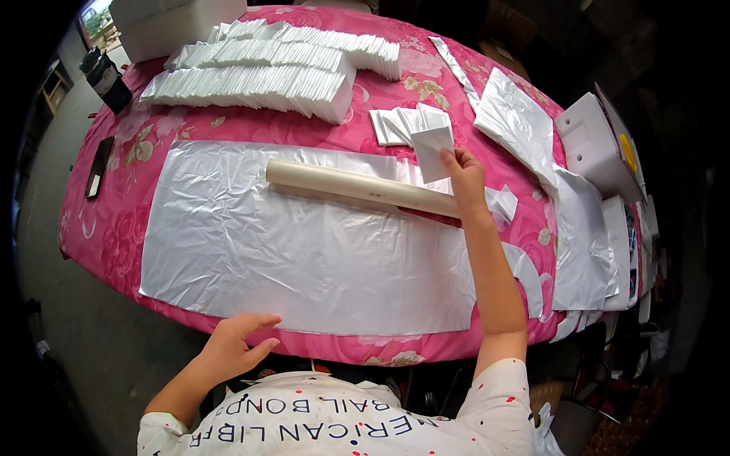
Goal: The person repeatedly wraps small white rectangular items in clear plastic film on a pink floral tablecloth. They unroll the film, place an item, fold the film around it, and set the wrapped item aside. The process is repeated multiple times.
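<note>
A flat white folded plastic packet (431, 154) is pinched between the thumb and fingers of my right hand (466, 175), just in front of a small pile of similar packets (390, 126). Beneath that forearm lies the right end of a long pale tube (346, 179), which rests across the far part of a thin whitish plastic sheet (304, 262). My left hand (239, 343) is by the sheet's near edge, its thumb and fingers apart with nothing held. Some crumpled clear plastic (502, 204) shows to the right of the tube.
Long rows of folded white packets (251, 90) line the far left of the pink flowered tablecloth (114, 243). White foam boxes (597, 140) and more plastic sheets (517, 114) lie to the right. A dark phone-like object (99, 167) and a black container (106, 80) are at left.
</note>
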The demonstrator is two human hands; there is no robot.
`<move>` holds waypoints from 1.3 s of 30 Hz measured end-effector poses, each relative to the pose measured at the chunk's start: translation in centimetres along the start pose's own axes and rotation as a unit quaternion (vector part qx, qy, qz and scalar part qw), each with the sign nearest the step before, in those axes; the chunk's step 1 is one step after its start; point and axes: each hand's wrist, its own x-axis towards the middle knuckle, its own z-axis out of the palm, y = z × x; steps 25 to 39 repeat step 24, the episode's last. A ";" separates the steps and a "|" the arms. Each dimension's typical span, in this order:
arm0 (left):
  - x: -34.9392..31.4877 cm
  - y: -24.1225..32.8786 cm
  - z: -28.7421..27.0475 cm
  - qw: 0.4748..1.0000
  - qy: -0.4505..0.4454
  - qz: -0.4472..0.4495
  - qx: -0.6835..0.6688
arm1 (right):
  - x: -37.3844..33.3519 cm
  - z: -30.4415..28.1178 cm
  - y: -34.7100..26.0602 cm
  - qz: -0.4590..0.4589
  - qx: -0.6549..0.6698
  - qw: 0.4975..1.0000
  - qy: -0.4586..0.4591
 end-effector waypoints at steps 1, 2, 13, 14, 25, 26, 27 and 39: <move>0.2 0.1 0.2 1.000 -0.005 0.009 0.011 | 2.0 -1.2 0.8 0.015 -0.003 1.000 0.026; 0.4 0.1 0.3 1.000 -0.010 0.019 0.022 | 3.6 -1.9 1.4 0.032 -0.030 0.998 0.048; 0.5 -0.7 0.8 0.999 0.026 0.034 0.020 | 6.4 -6.2 3.1 -0.093 -0.488 0.862 0.098; 0.2 -1.1 0.9 0.999 0.032 0.025 0.007 | 5.1 -6.6 2.3 -0.070 -0.491 0.866 0.071; 2.7 0.8 2.1 0.997 -0.044 0.024 -0.055 | -0.4 -20.2 3.3 0.160 -0.512 0.839 0.091; 2.7 0.8 2.1 0.997 -0.044 0.024 -0.055 | -0.4 -20.2 3.3 0.160 -0.512 0.839 0.091; 2.7 0.8 2.1 0.997 -0.044 0.024 -0.055 | -0.4 -20.2 3.3 0.160 -0.512 0.839 0.091; 2.7 0.8 2.1 0.997 -0.044 0.024 -0.055 | -0.4 -20.2 3.3 0.160 -0.512 0.839 0.091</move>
